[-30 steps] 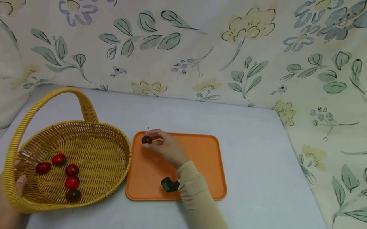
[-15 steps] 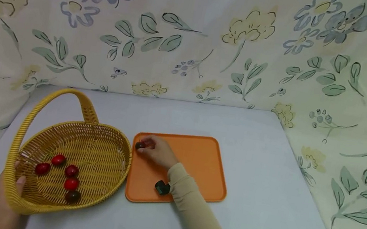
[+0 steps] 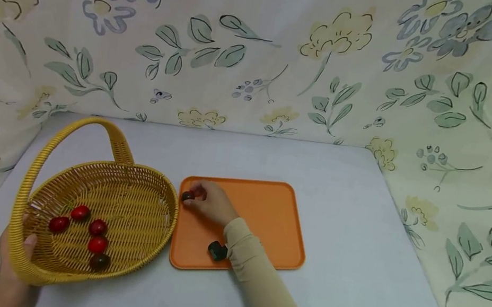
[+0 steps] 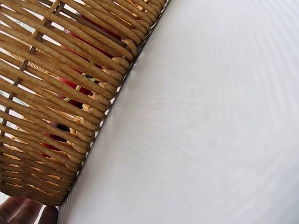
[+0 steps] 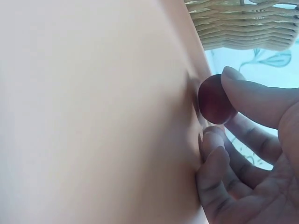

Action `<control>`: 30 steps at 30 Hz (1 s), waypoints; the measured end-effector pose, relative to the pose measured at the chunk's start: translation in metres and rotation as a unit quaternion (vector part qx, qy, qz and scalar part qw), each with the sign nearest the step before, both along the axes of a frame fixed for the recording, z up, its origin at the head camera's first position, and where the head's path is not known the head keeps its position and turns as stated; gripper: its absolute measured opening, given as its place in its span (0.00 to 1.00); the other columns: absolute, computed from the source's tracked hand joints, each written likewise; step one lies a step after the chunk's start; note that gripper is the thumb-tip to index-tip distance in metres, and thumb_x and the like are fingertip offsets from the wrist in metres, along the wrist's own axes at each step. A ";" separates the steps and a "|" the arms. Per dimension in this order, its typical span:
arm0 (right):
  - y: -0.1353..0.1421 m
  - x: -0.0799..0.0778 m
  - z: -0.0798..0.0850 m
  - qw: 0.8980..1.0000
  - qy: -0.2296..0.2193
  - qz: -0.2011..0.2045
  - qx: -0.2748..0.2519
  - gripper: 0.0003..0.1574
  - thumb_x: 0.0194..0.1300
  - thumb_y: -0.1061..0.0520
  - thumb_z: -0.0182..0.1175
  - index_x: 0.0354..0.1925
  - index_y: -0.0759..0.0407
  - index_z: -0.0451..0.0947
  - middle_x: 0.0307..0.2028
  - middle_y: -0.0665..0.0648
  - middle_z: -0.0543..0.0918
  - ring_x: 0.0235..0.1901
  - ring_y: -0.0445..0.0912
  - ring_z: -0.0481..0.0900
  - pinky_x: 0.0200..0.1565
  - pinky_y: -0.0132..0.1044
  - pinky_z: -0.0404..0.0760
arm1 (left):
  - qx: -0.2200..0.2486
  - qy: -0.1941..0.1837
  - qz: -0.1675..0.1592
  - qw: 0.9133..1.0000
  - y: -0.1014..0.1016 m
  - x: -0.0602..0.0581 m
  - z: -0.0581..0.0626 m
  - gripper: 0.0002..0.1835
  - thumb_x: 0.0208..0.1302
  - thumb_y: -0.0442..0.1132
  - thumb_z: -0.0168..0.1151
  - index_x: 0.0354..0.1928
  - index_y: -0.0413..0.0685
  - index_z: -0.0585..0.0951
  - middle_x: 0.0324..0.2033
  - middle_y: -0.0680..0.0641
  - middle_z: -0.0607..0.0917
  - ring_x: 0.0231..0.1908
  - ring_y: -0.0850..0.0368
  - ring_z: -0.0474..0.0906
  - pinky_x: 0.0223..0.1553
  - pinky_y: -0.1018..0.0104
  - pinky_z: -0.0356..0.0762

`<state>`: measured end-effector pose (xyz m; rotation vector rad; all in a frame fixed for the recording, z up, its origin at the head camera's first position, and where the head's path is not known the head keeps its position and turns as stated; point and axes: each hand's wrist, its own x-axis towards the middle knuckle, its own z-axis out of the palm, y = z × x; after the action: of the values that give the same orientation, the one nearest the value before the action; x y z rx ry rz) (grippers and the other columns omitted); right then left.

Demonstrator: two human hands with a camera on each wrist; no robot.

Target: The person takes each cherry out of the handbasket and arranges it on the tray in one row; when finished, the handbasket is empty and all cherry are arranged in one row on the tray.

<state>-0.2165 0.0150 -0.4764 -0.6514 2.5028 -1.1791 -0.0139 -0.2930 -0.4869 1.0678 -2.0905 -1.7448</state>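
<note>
My right hand (image 3: 215,203) is over the left part of the orange tray (image 3: 260,215), pinching a dark red cherry (image 3: 188,196) between thumb and fingers. In the right wrist view the cherry (image 5: 216,99) sits close to the tray surface, the thumb on its near side. With my left hand (image 3: 11,261) I hold the left end of the yellow wicker basket (image 3: 140,212), the thumb over its rim. Several cherries (image 3: 97,245), red and one nearly black, lie in the basket's lower left part. Fingertips (image 4: 28,212) show under the basket wall (image 4: 42,88) in the left wrist view.
The basket's tall arched handle (image 3: 35,168) rises on the left. Basket and tray stand side by side, almost touching, on a white table (image 3: 355,257). A flowered cloth (image 3: 261,59) hangs behind. A dark wrist camera (image 3: 217,251) sits at the right wrist.
My right hand has moved a little left and toward me with the cherry, down toward the tray's left edge, then stays there. The left hand and basket keep their place.
</note>
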 end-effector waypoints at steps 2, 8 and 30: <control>0.000 0.001 -0.001 1.000 0.001 0.006 0.001 0.19 0.59 0.48 0.67 0.47 0.51 0.75 0.38 0.47 0.78 0.34 0.39 0.73 0.37 0.29 0.73 | -0.002 0.004 -0.001 1.000 0.000 0.001 0.001 0.27 0.76 0.43 0.33 0.72 0.73 0.44 0.73 0.62 0.43 0.73 0.66 0.35 0.71 0.70 0.29; -0.002 0.001 -0.003 1.000 -0.003 0.017 0.002 0.19 0.60 0.48 0.66 0.48 0.50 0.75 0.39 0.46 0.77 0.34 0.39 0.73 0.38 0.29 0.74 | 0.022 0.018 0.010 1.000 -0.001 0.003 0.000 0.27 0.76 0.43 0.34 0.72 0.72 0.45 0.73 0.62 0.44 0.72 0.68 0.36 0.71 0.69 0.29; -0.037 0.017 0.094 0.919 -0.320 0.022 -0.227 0.10 0.67 0.56 0.58 0.44 0.59 0.81 0.44 0.66 0.83 0.37 0.51 0.83 0.47 0.47 0.80 | 0.108 0.088 0.008 0.990 -0.002 0.001 -0.005 0.29 0.73 0.49 0.46 0.69 0.74 0.46 0.67 0.64 0.53 0.71 0.63 0.44 0.72 0.70 0.42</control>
<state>-0.1997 -0.0219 -0.3824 -0.3322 1.6771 -1.6502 -0.0131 -0.2953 -0.4921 0.9408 -1.8170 -2.0126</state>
